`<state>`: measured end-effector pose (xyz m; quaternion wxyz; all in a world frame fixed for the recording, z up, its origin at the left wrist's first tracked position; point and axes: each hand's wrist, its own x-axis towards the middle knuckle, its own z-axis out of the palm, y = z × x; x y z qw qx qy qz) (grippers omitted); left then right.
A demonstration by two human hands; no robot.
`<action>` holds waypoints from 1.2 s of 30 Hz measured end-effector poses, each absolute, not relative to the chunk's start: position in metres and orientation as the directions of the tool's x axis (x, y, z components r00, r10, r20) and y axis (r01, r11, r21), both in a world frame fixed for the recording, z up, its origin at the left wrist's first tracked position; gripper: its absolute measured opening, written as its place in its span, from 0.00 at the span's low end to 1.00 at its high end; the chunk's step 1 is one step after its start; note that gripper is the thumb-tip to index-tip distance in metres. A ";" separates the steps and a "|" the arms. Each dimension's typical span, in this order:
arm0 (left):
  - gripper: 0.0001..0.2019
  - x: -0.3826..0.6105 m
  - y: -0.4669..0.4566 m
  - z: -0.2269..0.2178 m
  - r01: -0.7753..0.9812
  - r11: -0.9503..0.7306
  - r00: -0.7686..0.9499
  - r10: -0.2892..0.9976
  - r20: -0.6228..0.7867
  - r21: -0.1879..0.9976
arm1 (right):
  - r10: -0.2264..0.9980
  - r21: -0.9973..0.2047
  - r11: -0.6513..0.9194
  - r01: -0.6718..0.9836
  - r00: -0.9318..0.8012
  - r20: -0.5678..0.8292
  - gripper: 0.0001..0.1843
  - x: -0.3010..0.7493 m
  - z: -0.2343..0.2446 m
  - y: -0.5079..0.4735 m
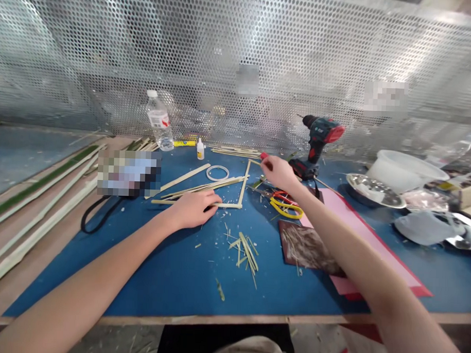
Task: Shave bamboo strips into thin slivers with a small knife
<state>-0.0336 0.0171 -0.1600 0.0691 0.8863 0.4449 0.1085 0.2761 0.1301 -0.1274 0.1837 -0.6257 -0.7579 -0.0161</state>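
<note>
My left hand [195, 208] rests on the blue tabletop, its fingers closed over a thin bamboo strip [230, 205]. That strip meets an upright strip [244, 184] at a corner, and a short piece runs from its far end toward my right hand [278, 171]. The right fingers are pinched at a small red object [263, 156], mostly hidden by the hand. Loose bamboo strips [223, 183] lie just beyond my left hand, beside a clear tape ring [217, 173]. Yellow-handled scissors [286, 208] lie below my right forearm.
A cordless drill [317, 141] stands at the back right. A water bottle [159, 122] and small glue bottle [200, 148] stand near the mesh wall. Bamboo scraps [248, 251] lie in front. Metal bowl [374, 190] and pink sheets [357, 227] are right; long bamboo lengths [36, 231] left.
</note>
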 end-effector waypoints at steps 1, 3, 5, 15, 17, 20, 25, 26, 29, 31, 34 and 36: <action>0.17 -0.033 0.017 -0.160 0.776 -0.591 0.573 0.807 0.144 0.223 | 0.919 -0.245 0.325 0.913 -0.243 0.311 0.14 0.275 -0.129 0.112; 0.15 -0.031 0.015 -0.158 0.766 -0.591 0.564 0.806 0.177 0.252 | 0.805 -0.439 0.578 0.688 -0.394 0.444 0.13 0.273 -0.134 0.075; 0.13 -0.028 0.011 -0.155 0.731 -0.609 0.568 0.793 0.219 0.308 | 0.732 -0.501 0.675 0.541 -0.412 0.542 0.12 0.269 -0.137 0.043; 0.11 -0.015 -0.008 -0.137 0.532 -0.631 0.468 0.775 0.424 0.565 | 0.574 -0.418 0.812 0.406 -0.432 0.696 0.04 0.261 -0.135 -0.005; 0.11 -0.013 -0.009 -0.136 0.505 -0.652 0.451 0.758 0.472 0.565 | 0.571 -0.411 0.814 0.411 -0.439 0.694 0.04 0.262 -0.138 -0.003; 0.09 -0.009 -0.013 -0.135 0.482 -0.690 0.442 0.724 0.529 0.540 | 0.567 -0.412 0.819 0.400 -0.450 0.690 0.05 0.263 -0.142 -0.002; 0.06 -0.003 -0.019 -0.130 0.466 -0.695 0.424 0.719 0.551 0.547 | 0.541 -0.404 0.838 0.367 -0.462 0.703 0.09 0.261 -0.148 -0.002; 0.06 -0.002 -0.020 -0.130 0.465 -0.695 0.422 0.718 0.553 0.548 | 0.537 -0.402 0.841 0.362 -0.465 0.704 0.09 0.261 -0.149 -0.001; 0.06 -0.002 -0.021 -0.130 0.474 -0.699 0.416 0.714 0.563 0.536 | 0.540 -0.401 0.840 0.366 -0.482 0.690 0.09 0.260 -0.152 -0.001; 0.06 -0.002 -0.022 -0.131 0.482 -0.692 0.401 0.719 0.567 0.537 | 0.553 -0.408 0.831 0.377 -0.493 0.672 0.09 0.260 -0.153 -0.002; 0.08 -0.002 -0.023 -0.130 0.499 -0.671 0.358 0.736 0.575 0.548 | 0.583 -0.427 0.811 0.399 -0.497 0.642 0.09 0.260 -0.154 -0.003; 0.08 -0.001 -0.024 -0.130 0.515 -0.663 0.336 0.739 0.583 0.544 | 0.601 -0.440 0.798 0.412 -0.492 0.630 0.08 0.260 -0.154 -0.004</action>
